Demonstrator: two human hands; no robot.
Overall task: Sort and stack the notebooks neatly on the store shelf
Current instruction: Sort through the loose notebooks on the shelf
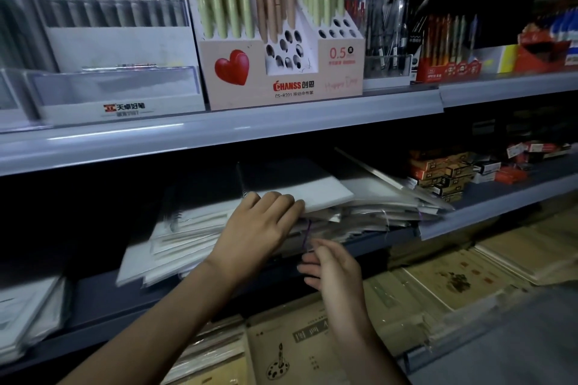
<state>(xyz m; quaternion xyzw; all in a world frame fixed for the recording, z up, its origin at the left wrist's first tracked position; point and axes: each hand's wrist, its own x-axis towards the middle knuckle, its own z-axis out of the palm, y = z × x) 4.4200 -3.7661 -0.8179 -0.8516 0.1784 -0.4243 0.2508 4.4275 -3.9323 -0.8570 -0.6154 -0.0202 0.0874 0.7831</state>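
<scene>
Where the middle shelf runs dim across the view, a slumped pile of notebooks lies on it, with a white spiral notebook on top. The left hand curls its fingers over that notebook's near edge, gripping it. Just below, the right hand hangs blurred beside a purple thread — whether its fingers pinch it I cannot tell.

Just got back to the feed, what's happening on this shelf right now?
A person is working on the messy pile of notebooks on the middle shelf. The left hand grips the front corner of the top notebook. The right hand hovers below the shelf edge near a purple thread; blur hides whether it holds it. The pile is askew, not yet squared.
</scene>
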